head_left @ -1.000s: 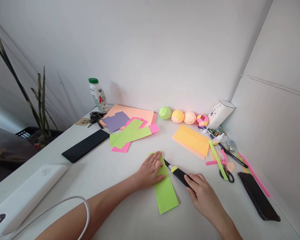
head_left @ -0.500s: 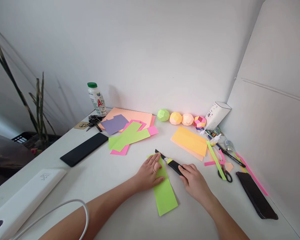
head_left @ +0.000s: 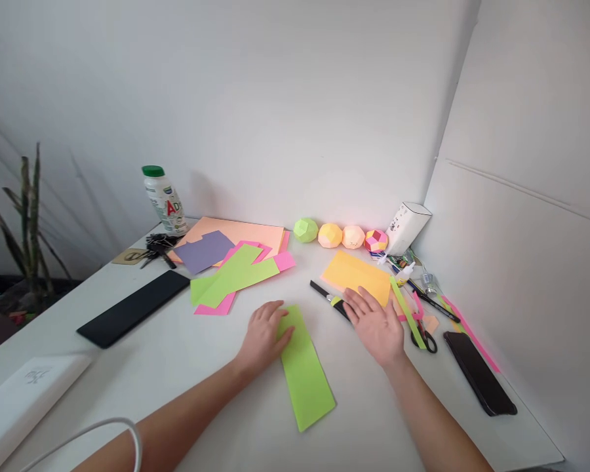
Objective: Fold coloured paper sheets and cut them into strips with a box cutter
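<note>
Your smooth lime-green paper strip, a long rectangle, lies flat on the white table under your open, pressing left hand, while your right hand rests open, palm down, on the slim black-and-yellow knife just beside it, with an orange sheet and scissors beyond.

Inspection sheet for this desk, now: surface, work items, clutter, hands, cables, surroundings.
Surface: white desk, set into a corner of white walls.
Job's things: green paper strip lies flat near the front; utility knife to its right, blade end pointing away.
Clutter: coloured paper sheets, orange sheet, four paper balls, white box, glue bottle, scissors, phone, drink bottle, keys, black flat bar, white device.
Hands: left hand rests flat on the strip's far end; right hand lies open over the knife's handle.
Cables: white cable curves at the lower left.
Surroundings: plant at left.
</note>
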{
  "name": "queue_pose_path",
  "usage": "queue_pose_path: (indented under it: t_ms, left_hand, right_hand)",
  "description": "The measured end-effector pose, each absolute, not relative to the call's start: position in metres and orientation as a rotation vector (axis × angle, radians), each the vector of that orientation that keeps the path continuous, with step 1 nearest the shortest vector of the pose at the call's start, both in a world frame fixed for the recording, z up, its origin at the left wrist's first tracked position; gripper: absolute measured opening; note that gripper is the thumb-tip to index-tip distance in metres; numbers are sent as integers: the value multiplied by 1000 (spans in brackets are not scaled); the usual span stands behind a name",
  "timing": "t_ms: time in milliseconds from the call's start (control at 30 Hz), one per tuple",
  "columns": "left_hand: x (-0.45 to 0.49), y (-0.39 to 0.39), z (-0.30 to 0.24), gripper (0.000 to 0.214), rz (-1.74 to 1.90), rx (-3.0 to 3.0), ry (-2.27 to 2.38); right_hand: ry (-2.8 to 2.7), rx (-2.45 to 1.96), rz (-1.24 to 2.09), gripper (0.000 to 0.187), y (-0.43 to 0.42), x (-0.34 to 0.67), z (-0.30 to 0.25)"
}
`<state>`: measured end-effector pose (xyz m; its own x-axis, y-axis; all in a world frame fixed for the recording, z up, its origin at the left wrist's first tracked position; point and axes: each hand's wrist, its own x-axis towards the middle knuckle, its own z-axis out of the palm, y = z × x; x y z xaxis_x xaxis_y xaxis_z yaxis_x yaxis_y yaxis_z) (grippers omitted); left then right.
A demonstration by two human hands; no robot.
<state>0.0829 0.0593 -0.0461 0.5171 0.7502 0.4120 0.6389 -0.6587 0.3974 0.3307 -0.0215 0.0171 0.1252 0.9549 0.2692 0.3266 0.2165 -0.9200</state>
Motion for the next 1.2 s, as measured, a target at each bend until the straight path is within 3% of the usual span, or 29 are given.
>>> queue_pose_path:
  t_ms: [100, 200, 567, 867, 1200]
  left_hand:
    - [79, 64, -43, 39, 739, 2524, 1386]
    - [78, 65, -39, 46, 635, 2539, 1416]
    - [73, 65, -37, 36, 636, 2538, 1314]
    - [76, 66, -37, 19, 665, 2440, 1077]
    - [74, 63, -32, 33, 683, 2076, 874]
  right_hand:
    - [-956, -851, 1365, 76, -17, 320, 22]
    - [-742, -676, 1608, 76, -15, 316, 16]
    - [-670, -680, 1811, 80, -22, 317, 5]
    - [-725, -697, 1967, 97, -29, 319, 7]
    - [-725, -653, 1996, 92, -26, 318, 3]
